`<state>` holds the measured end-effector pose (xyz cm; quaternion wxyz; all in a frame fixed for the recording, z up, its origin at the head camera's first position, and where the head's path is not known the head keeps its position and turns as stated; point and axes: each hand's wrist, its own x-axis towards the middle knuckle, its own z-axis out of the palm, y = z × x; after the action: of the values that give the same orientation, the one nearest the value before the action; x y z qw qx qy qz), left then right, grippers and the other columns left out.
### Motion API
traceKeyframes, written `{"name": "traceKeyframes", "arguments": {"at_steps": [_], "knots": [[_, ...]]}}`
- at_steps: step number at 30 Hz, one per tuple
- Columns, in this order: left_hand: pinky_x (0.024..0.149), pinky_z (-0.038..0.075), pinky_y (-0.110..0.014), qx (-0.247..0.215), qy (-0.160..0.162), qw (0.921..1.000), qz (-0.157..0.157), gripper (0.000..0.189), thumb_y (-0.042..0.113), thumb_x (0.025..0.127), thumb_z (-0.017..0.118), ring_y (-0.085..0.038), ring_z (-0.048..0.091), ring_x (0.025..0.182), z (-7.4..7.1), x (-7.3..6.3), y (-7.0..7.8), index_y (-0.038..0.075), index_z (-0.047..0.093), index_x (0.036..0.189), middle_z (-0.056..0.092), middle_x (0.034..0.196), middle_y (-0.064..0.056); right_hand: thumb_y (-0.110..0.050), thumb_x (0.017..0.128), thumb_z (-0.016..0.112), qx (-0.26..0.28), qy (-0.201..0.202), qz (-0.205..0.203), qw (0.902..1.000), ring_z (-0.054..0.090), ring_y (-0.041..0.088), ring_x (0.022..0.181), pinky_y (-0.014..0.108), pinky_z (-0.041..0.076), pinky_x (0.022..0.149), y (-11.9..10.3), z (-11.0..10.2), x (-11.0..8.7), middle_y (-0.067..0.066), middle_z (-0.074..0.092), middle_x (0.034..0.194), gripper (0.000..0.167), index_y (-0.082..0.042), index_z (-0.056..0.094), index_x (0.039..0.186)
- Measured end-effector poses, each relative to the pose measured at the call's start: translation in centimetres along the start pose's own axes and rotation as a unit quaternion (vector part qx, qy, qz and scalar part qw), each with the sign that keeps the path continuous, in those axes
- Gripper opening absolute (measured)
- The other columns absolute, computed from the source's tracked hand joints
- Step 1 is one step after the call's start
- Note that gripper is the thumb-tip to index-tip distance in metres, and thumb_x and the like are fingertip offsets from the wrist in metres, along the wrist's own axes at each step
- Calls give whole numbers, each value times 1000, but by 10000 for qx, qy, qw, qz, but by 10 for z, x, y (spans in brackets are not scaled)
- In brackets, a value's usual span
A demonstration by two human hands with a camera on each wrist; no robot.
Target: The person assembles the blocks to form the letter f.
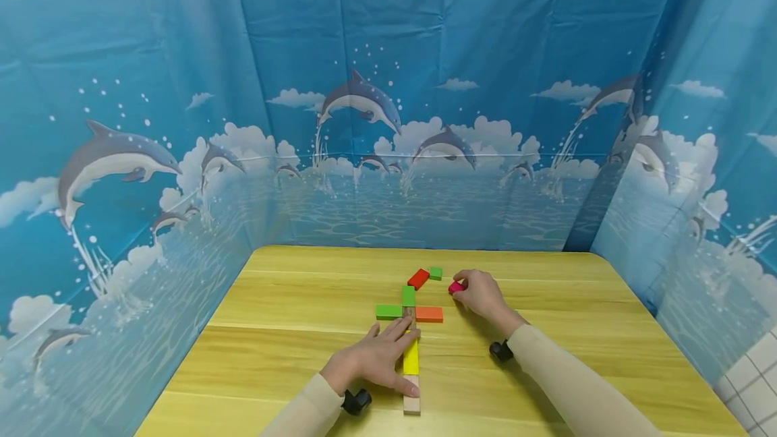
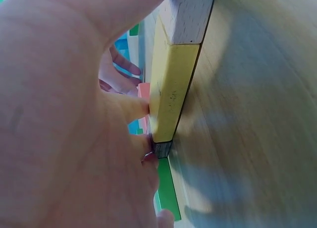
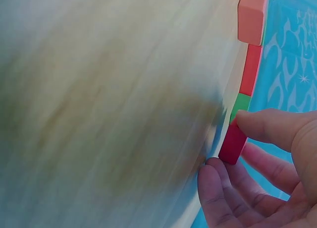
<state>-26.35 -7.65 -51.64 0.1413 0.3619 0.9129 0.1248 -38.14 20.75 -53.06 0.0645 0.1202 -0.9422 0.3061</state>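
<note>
My right hand [image 1: 482,295] pinches a dark pink block [image 3: 233,142] between thumb and fingers, low over the far part of the table. My left hand [image 1: 378,358] lies spread over a straight row of blocks, its fingers touching them. That row has a pale wooden block [image 1: 411,404] nearest me, a yellow block [image 1: 411,359], a dark wooden piece [image 1: 409,313] partly under the fingers and a green block [image 1: 409,296]. Another green block [image 1: 388,312] and an orange block [image 1: 429,314] stick out left and right. Beyond, a red block [image 1: 418,279] slants toward a small green block [image 1: 436,273].
The wooden table [image 1: 273,342] runs back to a blue dolphin-print curtain [image 1: 388,208], which also hangs along both sides. A black wrist camera [image 1: 356,402] sits under the left wrist and another wrist camera [image 1: 500,351] under the right.
</note>
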Motion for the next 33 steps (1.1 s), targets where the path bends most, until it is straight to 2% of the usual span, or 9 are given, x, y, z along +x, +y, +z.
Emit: {"name": "traceKeyframes", "arguments": {"at_steps": [10,15,18,23,29,33], "knots": [[117,8,-64,-17,-2,10000,6,105,73,85,62,-26,1,154,3,0,-2,21,16,164,-1,169,-6,-12,87,79,0,52,121,9999,63,20,77,36,54,69,1,8,16,7,69,91,37,-2,70,122],[117,9,-63,-282,136,9994,170,95,69,93,53,-26,-3,154,4,1,-4,21,13,164,-3,169,-6,-12,88,79,66,66,194,9998,63,21,78,37,55,68,0,10,20,9,69,93,37,-2,70,122],[117,10,-63,-360,341,9985,252,87,65,98,48,-27,-3,154,4,3,-4,20,14,164,-2,169,-7,-13,88,79,65,80,265,9996,64,21,78,37,55,69,1,10,23,9,70,94,37,-3,70,122],[118,17,-60,-75,679,9974,225,79,61,101,45,-30,4,154,4,7,-6,20,19,163,8,169,-8,-12,87,79,12,75,359,9993,64,22,80,39,56,71,2,10,29,10,70,96,36,-2,71,121],[118,17,-58,58,759,9969,208,76,58,101,48,-31,7,154,3,7,-6,21,22,163,11,168,-7,-12,87,79,-20,102,353,9993,65,24,82,41,56,74,3,11,34,11,71,96,36,-2,71,120],[117,18,-59,232,811,9964,91,76,58,101,49,-33,10,153,2,9,-8,22,24,162,14,168,-8,-12,86,79,-35,96,358,9993,64,23,82,42,56,76,2,12,36,11,71,96,36,-2,71,120]]}}
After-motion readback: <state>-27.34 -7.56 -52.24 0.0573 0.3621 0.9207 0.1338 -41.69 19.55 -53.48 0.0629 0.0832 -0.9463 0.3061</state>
